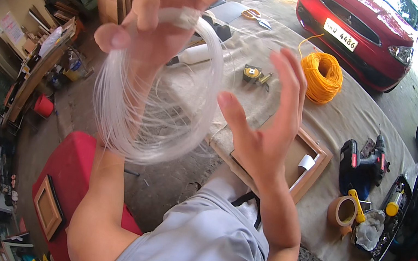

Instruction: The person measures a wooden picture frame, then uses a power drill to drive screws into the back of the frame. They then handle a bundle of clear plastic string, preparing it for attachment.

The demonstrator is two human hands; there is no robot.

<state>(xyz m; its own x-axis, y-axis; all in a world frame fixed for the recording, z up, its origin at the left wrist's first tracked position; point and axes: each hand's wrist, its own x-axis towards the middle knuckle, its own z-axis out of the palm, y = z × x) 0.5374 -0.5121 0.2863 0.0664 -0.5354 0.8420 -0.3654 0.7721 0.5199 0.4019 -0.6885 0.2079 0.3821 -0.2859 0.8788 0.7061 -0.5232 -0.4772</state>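
My left hand [163, 23] is raised high, its fingers curled round a loose coil of clear plastic line [145, 147]. The coil's many thin strands hang in a wide ring below the hand, with a whitish wrap or tag near its top. To the right of the coil, my right hand [271, 124] is held up with thumb and fingers apart, holding nothing. Behind the right forearm, a wooden frame [319, 163] lies on the cloth-covered table [285, 38], partly hidden by that arm. A small roll of white paper [306, 162] rests on the frame.
Across the table are a yellow rope coil [321, 78], scissors [255, 16], a tape measure [252, 73], a cordless drill [364, 162], a tape roll [342, 211] and a tool tray [390, 219]. A smaller frame [48, 207] lies on red cloth at left. A red car [359, 23] stands beyond.
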